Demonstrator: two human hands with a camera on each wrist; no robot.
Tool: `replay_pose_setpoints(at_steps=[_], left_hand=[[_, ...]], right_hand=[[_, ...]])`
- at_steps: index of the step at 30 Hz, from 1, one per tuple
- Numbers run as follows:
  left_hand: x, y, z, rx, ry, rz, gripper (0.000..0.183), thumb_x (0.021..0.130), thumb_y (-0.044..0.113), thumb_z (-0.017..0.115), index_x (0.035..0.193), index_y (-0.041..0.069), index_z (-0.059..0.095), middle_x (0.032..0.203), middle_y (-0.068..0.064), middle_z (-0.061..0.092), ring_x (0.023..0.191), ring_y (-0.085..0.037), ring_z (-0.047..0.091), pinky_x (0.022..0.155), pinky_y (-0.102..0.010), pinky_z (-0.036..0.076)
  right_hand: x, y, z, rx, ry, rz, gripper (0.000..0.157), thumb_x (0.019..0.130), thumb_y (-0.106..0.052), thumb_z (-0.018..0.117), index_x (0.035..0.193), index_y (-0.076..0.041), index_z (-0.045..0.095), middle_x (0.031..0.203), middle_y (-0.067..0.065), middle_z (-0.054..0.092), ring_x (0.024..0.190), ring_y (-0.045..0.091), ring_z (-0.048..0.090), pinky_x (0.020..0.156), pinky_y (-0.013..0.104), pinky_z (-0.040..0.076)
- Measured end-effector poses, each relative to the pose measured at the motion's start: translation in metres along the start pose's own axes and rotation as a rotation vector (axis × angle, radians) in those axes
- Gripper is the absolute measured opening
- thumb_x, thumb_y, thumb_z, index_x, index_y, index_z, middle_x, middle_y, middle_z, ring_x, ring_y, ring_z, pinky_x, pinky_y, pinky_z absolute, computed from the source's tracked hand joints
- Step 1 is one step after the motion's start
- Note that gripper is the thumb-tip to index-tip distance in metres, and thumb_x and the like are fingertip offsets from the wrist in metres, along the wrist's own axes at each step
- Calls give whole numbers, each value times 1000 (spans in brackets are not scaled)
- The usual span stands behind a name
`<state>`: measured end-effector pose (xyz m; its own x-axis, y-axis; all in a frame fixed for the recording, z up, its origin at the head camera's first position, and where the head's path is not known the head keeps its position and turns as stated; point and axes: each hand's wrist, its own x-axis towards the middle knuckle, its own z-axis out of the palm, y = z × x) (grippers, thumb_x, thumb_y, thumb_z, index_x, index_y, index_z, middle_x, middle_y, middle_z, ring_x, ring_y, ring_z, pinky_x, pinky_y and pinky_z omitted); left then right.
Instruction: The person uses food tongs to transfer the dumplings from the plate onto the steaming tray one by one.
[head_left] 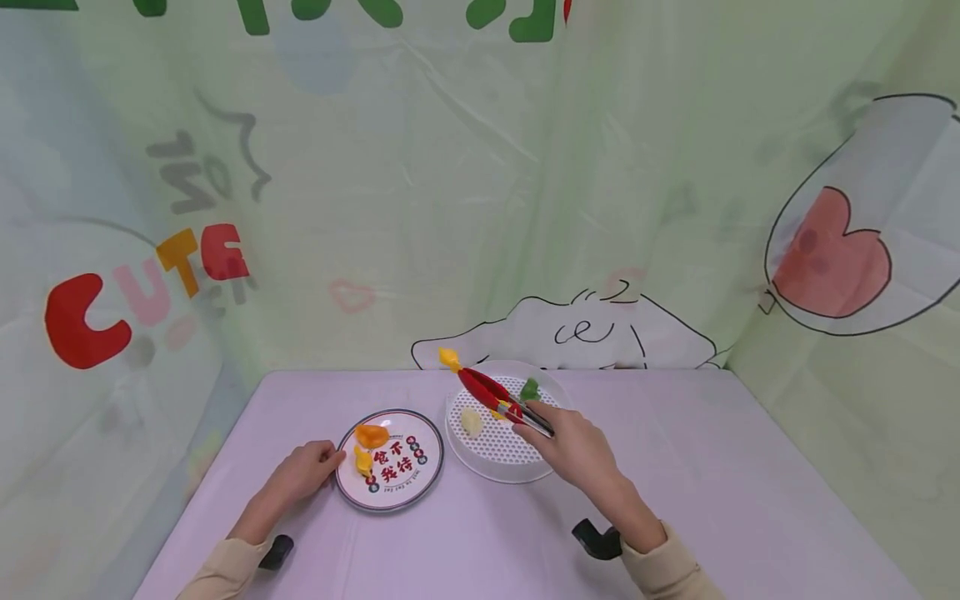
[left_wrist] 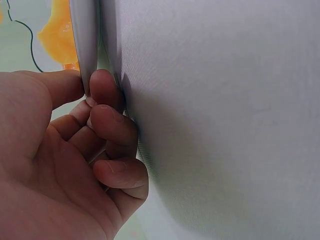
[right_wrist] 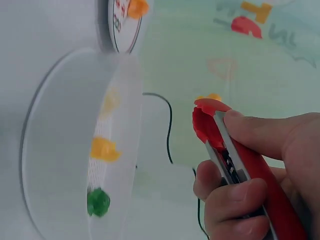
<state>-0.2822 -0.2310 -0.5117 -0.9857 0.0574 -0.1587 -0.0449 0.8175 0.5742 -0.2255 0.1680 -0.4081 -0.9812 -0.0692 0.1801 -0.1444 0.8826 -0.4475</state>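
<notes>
My left hand [head_left: 303, 469] pinches the near-left rim of a round white plate [head_left: 429, 467] with printed characters; in the left wrist view, thumb and fingers hold the plate's edge [left_wrist: 85, 45]. An orange piece [head_left: 372, 435] and a yellow piece [head_left: 363, 460] lie on the plate. My right hand [head_left: 576, 446] grips red-tipped metal tongs [head_left: 480, 388], raised over a round white perforated basket [head_left: 504, 450]. Between the tong tips is a yellow piece [head_left: 449, 358], mostly hidden behind them in the right wrist view. The basket holds a pale piece [head_left: 471, 422], a yellow piece [right_wrist: 104, 149] and a green piece [head_left: 529, 390].
The table [head_left: 675, 467] has a pale cover. Printed curtains [head_left: 450, 208] stand at the back and both sides. The basket is right of the plate, close to its rim. Black wrist-worn parts [head_left: 596, 539] show below the right forearm.
</notes>
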Motion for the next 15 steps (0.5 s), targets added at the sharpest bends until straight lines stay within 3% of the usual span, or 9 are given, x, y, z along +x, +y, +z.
replay_pose_setpoints(at_steps=[5,15], left_hand=[[0,-1,-1,4,1,3,24,100,30,60,88,10,60,70,-3,55,67,-17,50,60,-27,40],[-1,3,-2,4,-5,-2,23,100,29,60,88,9,60,71,-3,55,67,-17,50,61,-27,40]], right_hand=[[3,21,-10,-11,-11,46,58,92,-39,71,137,-6,60,123,17,70,81,21,57,52,25,40],[-1,49,-8,-51,-47,81,51,92,-30,72,130,2,62,107,17,72,67,17,54,50,27,40]])
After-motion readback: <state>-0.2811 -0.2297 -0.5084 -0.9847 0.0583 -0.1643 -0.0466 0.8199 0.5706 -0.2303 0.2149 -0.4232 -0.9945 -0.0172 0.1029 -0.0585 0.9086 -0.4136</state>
